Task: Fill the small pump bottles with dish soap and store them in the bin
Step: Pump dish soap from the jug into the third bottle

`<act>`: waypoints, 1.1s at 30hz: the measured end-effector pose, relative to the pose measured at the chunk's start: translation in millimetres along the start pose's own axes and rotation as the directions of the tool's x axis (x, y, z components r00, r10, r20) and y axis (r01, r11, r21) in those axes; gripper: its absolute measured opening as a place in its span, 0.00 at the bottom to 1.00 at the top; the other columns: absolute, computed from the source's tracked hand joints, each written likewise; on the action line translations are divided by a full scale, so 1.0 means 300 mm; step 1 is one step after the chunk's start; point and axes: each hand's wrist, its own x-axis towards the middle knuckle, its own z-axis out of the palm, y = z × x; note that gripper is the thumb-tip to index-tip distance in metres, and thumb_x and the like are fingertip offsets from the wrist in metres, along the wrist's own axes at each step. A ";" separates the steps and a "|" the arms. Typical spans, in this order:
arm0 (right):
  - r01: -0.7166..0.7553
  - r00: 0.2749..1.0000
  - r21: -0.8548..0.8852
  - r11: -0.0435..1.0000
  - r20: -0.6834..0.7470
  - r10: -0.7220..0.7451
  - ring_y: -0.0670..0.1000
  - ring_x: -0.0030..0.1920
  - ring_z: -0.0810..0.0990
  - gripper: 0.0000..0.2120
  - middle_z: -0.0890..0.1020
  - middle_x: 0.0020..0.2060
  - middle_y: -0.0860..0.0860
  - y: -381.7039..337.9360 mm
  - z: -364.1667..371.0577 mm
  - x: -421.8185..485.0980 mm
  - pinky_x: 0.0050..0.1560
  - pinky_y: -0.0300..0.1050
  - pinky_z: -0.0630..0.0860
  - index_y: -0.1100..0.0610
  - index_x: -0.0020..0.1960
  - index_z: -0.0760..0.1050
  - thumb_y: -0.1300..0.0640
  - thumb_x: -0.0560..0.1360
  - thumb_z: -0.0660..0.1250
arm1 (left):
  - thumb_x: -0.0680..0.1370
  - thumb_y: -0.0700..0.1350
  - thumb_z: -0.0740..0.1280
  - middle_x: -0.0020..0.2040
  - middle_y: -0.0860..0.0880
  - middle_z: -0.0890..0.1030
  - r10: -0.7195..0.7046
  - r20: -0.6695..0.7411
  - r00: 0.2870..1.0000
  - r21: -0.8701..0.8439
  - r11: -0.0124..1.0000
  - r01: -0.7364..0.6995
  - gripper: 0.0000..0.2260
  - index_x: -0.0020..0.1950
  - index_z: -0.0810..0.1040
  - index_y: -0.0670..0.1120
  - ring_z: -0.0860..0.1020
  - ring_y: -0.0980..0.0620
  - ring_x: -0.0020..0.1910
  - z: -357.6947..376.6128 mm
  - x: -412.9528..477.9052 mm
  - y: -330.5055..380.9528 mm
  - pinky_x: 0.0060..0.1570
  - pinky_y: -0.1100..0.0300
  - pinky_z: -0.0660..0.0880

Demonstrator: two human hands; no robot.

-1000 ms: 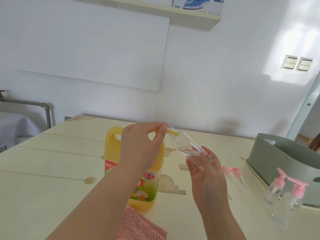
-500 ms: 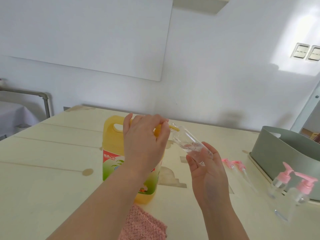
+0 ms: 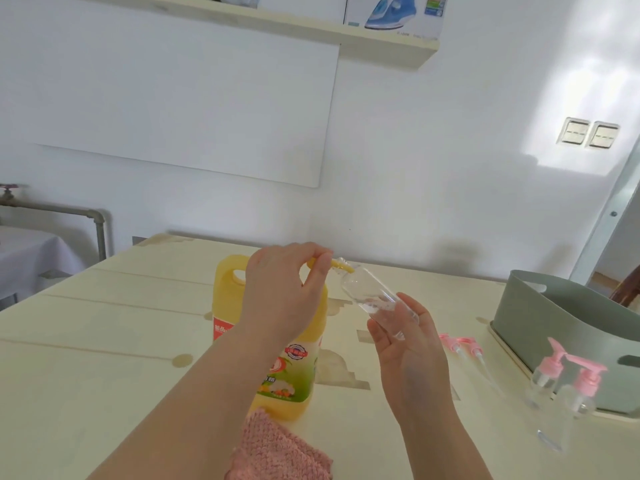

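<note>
Pump bottle (image 3: 375, 299), clear and without its cap, sits tilted in our right hand (image 3: 408, 351), its base cradled in the fingers and its open mouth raised toward the left. That grip is clamped round the lower end of the bottle. Our left hand (image 3: 280, 292) reaches over the top of the dish soap jug (image 3: 235, 306), its grip closed on the yellow pump (image 3: 341, 265), whose spout tip meets the bottle's mouth. The jug stands upright on the worktop (image 3: 104, 341), with a pink cloth (image 3: 277, 448) just in front of it. Two loose pump heads (image 3: 457, 344) lie to the right of our right hand. Further right, two capped bottles (image 3: 547, 375) with pink tops stand just beside the grey-green bin (image 3: 540, 317).
</note>
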 end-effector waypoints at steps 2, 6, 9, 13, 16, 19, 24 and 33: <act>0.000 1.000 0.004 1.000 -0.016 0.000 0.46 0.38 0.83 0.06 0.81 0.46 0.54 0.004 0.005 -0.001 0.42 0.40 0.78 0.58 0.55 0.73 0.60 0.79 0.61 | 0.79 0.55 0.57 0.45 0.63 0.78 0.020 -0.043 0.999 0.033 0.999 -0.018 0.12 0.50 0.80 0.56 0.72 0.60 0.50 0.016 -0.017 -0.007 0.68 0.56 0.57; 0.001 0.999 -0.002 1.000 -0.038 -0.001 0.47 0.37 0.83 0.05 0.82 0.46 0.54 0.010 -0.006 0.008 0.41 0.39 0.79 0.57 0.53 0.74 0.60 0.80 0.61 | 0.77 0.58 0.55 0.47 0.61 0.82 0.029 -0.077 0.997 0.054 0.998 -0.025 0.16 0.50 0.81 0.56 0.75 0.59 0.52 0.048 -0.019 -0.028 0.68 0.60 0.52; -0.007 0.999 -0.002 1.000 -0.045 0.006 0.46 0.37 0.82 0.05 0.81 0.46 0.54 0.022 -0.011 0.016 0.42 0.39 0.79 0.58 0.53 0.74 0.60 0.80 0.61 | 0.77 0.58 0.53 0.47 0.61 0.82 0.061 -0.081 0.995 0.070 0.996 -0.055 0.18 0.50 0.82 0.56 0.76 0.59 0.50 0.059 -0.031 -0.039 0.70 0.57 0.52; -0.012 0.998 -0.002 1.000 -0.062 0.012 0.47 0.35 0.82 0.05 0.82 0.41 0.52 0.042 -0.016 0.025 0.41 0.40 0.79 0.58 0.53 0.73 0.60 0.79 0.61 | 0.78 0.55 0.56 0.46 0.61 0.82 0.085 -0.081 0.993 0.076 0.994 -0.079 0.16 0.51 0.82 0.55 0.76 0.61 0.50 0.071 -0.049 -0.057 0.71 0.56 0.51; -0.020 0.997 -0.025 0.999 -0.078 0.018 0.47 0.36 0.82 0.05 0.82 0.42 0.51 0.043 -0.018 0.027 0.41 0.41 0.79 0.58 0.53 0.74 0.59 0.80 0.61 | 0.78 0.55 0.56 0.46 0.61 0.82 0.094 -0.088 0.992 0.090 0.992 -0.086 0.15 0.52 0.82 0.55 0.74 0.62 0.51 0.069 -0.052 -0.060 0.71 0.58 0.49; -0.073 0.993 -0.073 0.995 -0.102 0.065 0.53 0.39 0.81 0.13 0.82 0.43 0.54 0.031 -0.023 0.021 0.40 0.45 0.76 0.58 0.51 0.75 0.51 0.82 0.57 | 0.78 0.58 0.55 0.48 0.62 0.81 0.082 -0.067 0.994 0.100 0.992 -0.075 0.17 0.53 0.82 0.56 0.74 0.62 0.52 0.060 -0.049 -0.057 0.71 0.59 0.48; -0.094 0.990 -0.167 0.982 -0.119 0.074 0.50 0.32 0.73 0.13 0.81 0.39 0.55 0.009 -0.023 0.004 0.31 0.39 0.71 0.57 0.52 0.76 0.51 0.83 0.56 | 0.79 0.56 0.58 0.52 0.62 0.81 0.004 0.027 1.000 0.090 0.996 -0.006 0.12 0.54 0.80 0.58 0.74 0.61 0.56 0.027 -0.012 -0.024 0.71 0.60 0.49; 0.010 1.000 -0.099 0.995 -0.015 -0.011 0.53 0.44 0.77 0.08 0.79 0.56 0.56 0.025 -0.034 0.009 0.40 0.39 0.74 0.52 0.55 0.75 0.53 0.79 0.60 | 0.80 0.52 0.59 0.50 0.59 0.80 -0.005 0.129 0.992 0.090 0.996 -0.006 0.10 0.50 0.80 0.55 0.74 0.59 0.49 -0.003 0.055 0.002 0.48 0.64 0.66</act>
